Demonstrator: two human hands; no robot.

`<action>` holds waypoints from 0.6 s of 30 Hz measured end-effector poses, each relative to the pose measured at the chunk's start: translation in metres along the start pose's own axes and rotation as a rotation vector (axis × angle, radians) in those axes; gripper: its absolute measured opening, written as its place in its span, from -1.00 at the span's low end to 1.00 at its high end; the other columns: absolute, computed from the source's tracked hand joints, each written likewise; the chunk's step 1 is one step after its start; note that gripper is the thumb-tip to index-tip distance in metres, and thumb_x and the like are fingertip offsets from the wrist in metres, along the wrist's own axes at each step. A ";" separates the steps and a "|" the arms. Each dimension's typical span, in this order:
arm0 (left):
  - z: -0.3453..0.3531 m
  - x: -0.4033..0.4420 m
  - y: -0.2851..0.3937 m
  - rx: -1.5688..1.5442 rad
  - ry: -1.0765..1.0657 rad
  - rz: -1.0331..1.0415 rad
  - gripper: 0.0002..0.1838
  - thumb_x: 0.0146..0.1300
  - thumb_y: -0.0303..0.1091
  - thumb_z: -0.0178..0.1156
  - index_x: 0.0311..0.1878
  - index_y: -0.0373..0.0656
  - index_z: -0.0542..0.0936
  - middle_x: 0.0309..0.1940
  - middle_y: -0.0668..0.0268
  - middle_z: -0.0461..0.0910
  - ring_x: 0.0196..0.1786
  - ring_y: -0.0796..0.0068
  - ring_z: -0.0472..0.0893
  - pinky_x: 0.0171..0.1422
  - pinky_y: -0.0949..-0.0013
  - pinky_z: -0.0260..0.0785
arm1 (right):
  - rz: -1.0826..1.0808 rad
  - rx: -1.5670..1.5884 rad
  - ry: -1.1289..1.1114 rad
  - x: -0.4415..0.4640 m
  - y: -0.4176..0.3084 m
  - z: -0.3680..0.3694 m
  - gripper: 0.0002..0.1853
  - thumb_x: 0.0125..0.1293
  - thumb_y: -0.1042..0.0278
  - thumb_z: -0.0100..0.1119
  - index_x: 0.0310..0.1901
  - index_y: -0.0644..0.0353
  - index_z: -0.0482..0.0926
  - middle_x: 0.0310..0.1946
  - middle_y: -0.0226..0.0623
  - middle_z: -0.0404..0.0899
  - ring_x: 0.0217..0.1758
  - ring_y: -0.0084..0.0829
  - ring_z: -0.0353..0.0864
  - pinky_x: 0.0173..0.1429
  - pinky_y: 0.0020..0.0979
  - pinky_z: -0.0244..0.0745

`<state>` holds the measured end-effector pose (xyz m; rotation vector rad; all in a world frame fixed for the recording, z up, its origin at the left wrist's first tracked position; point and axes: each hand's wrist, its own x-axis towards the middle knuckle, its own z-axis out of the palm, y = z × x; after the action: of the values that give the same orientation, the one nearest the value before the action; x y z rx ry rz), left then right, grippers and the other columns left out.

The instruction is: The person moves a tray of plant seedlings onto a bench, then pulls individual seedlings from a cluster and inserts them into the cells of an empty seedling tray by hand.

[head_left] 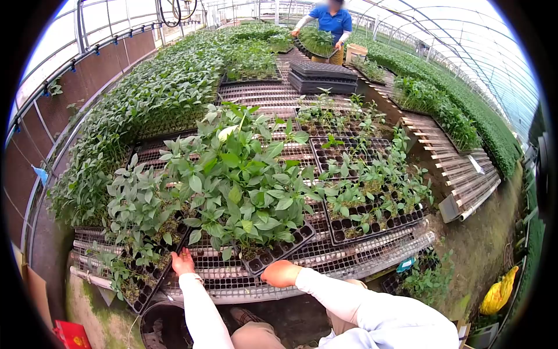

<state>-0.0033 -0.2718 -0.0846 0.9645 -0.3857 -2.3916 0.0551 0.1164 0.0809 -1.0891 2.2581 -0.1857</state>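
My left hand [183, 263] is closed at the right edge of a black seedling tray [144, 298]. That tray sits at an angle over the bench's front edge, its leafy seedlings [136, 200] leaning over it. Close to the front corner of a middle seedling tray [285, 249], my right hand [282, 273] has its fingers curled, their tips partly hidden. Tall, dense pepper-like seedlings [238, 186] fill most of the middle tray, with bare cells along its front and right edge. To the right lies another tray [381, 230] with sparser seedlings and several bare cells.
The slatted mesh bench [226, 288] ends just before my legs. A dark bucket [165, 326] stands below it. Stacked black trays [322, 75] lie farther back, where a person in blue [331, 23] holds a seedling tray [317, 43]. A yellow bag [499, 291] lies right.
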 end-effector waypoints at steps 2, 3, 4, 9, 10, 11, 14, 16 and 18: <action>0.003 -0.006 -0.002 0.037 0.055 0.029 -0.56 0.54 -0.12 0.01 0.21 -0.34 0.39 0.13 0.05 0.50 0.12 0.18 0.56 0.22 0.18 0.53 | 0.014 0.014 0.021 -0.002 -0.001 -0.003 -0.73 0.25 0.42 0.05 -0.08 0.13 0.69 -0.11 -0.10 0.70 -0.01 -0.02 0.69 0.00 -0.06 0.58; 0.002 -0.015 0.003 0.096 -0.045 0.046 -0.58 0.55 -0.15 0.00 0.19 -0.35 0.40 0.12 0.04 0.51 0.12 0.19 0.56 0.22 0.18 0.52 | 0.022 0.000 -0.006 0.000 -0.001 -0.003 -0.72 0.26 0.41 0.04 -0.05 0.10 0.68 -0.09 -0.11 0.70 0.01 -0.03 0.68 0.03 -0.06 0.58; -0.001 -0.021 0.010 0.159 -0.145 0.064 -0.60 0.55 -0.17 -0.02 0.17 -0.37 0.41 0.11 0.04 0.52 0.13 0.20 0.56 0.22 0.19 0.52 | 0.012 0.000 0.013 0.004 0.002 0.004 -0.72 0.27 0.40 0.04 -0.06 0.11 0.68 -0.10 -0.10 0.70 0.01 -0.03 0.68 0.02 -0.06 0.58; -0.030 -0.024 0.052 0.229 -0.151 0.048 -0.71 0.54 -0.28 -0.02 -0.02 -0.37 0.52 -0.20 0.11 0.63 -0.15 0.26 0.66 0.01 0.22 0.62 | -0.005 -0.011 0.035 0.007 0.007 0.011 -0.75 0.29 0.26 0.12 -0.06 0.11 0.65 -0.16 -0.12 0.70 -0.04 -0.01 0.67 0.00 -0.04 0.56; -0.037 -0.028 0.063 0.260 -0.119 0.043 -0.74 0.52 -0.32 -0.03 -0.08 -0.37 0.52 -0.25 0.11 0.63 -0.19 0.26 0.66 -0.04 0.24 0.64 | -0.010 -0.006 0.032 0.006 0.007 0.010 -0.75 0.29 0.26 0.12 -0.06 0.11 0.65 -0.16 -0.12 0.70 -0.04 -0.01 0.67 0.00 -0.04 0.56; -0.047 -0.030 0.074 0.291 -0.092 0.050 -0.75 0.50 -0.33 -0.02 -0.11 -0.35 0.52 -0.27 0.12 0.63 -0.23 0.27 0.65 -0.08 0.25 0.64 | -0.005 -0.018 0.023 0.003 0.005 0.006 -0.74 0.29 0.26 0.12 -0.05 0.10 0.65 -0.16 -0.12 0.70 -0.04 -0.02 0.67 0.00 -0.04 0.56; -0.071 -0.052 0.104 0.388 -0.015 0.075 -0.81 0.42 -0.31 0.03 -0.16 -0.24 0.53 -0.36 0.21 0.61 -0.41 0.34 0.59 -0.27 0.28 0.59 | -0.002 -0.040 0.025 0.001 0.003 0.008 -0.73 0.30 0.22 0.15 -0.04 0.10 0.65 -0.15 -0.13 0.70 -0.03 -0.03 0.68 0.00 -0.05 0.56; -0.063 -0.074 0.122 0.433 0.104 -0.005 -0.82 0.41 -0.30 0.03 -0.18 -0.21 0.52 -0.39 0.23 0.60 -0.43 0.35 0.57 -0.33 0.30 0.55 | -0.045 0.001 0.093 -0.006 0.003 0.004 -0.74 0.24 0.38 0.07 -0.11 0.15 0.68 -0.11 -0.07 0.70 -0.03 -0.01 0.69 0.00 -0.05 0.59; -0.067 -0.082 0.134 0.612 0.051 -0.044 -0.85 0.40 -0.31 0.03 -0.18 -0.18 0.51 -0.41 0.23 0.59 -0.46 0.35 0.55 -0.42 0.32 0.46 | -0.011 0.005 0.035 -0.012 -0.001 0.000 -0.72 0.26 0.34 0.04 -0.09 0.13 0.69 -0.11 -0.08 0.70 -0.02 -0.02 0.69 0.01 -0.05 0.58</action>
<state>0.1421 -0.3391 -0.0274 1.2932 -1.1294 -2.3172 0.0610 0.1252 0.0873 -1.1036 2.2820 -0.2168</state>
